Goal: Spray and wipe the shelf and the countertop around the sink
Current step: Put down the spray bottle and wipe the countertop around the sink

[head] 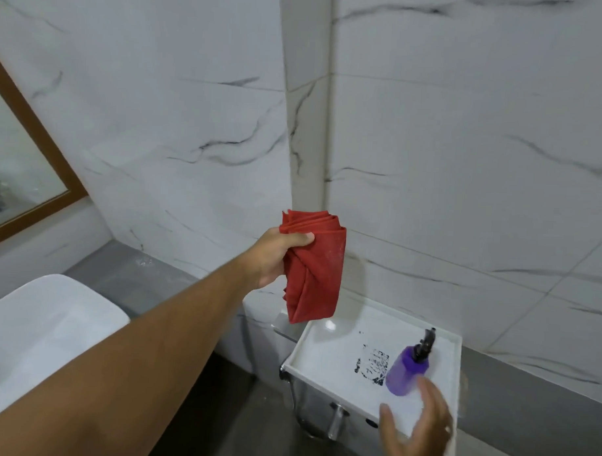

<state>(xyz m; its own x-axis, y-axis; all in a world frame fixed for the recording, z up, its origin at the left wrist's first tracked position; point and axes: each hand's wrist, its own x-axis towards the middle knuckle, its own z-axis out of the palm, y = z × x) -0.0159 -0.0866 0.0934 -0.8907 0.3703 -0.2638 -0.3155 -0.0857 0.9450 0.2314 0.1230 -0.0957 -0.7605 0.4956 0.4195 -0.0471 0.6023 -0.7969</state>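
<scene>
1. Left hand (274, 257): fingers (301, 237) closed around a bunched red cloth (313, 269), which hangs below the grip, clear of everything.
2. Right hand (417, 426): fingers (432, 391) spread open, holding nothing. Purple spray bottle (407, 369) stands just past the fingertips on the white shelf (322, 358); contact can't be confirmed (blur).
3. Sink (43, 324) and grey countertop (127, 276) sit below and left of the cloth hand.
4. Risks: an open-hand reach could clip the bottle and topple it off the shelf; dangling cloth could snag the nozzle.

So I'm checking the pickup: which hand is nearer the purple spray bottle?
Right. The right hand hovers open just below the spray bottle; the left hand holds the red cloth up-left.
</scene>
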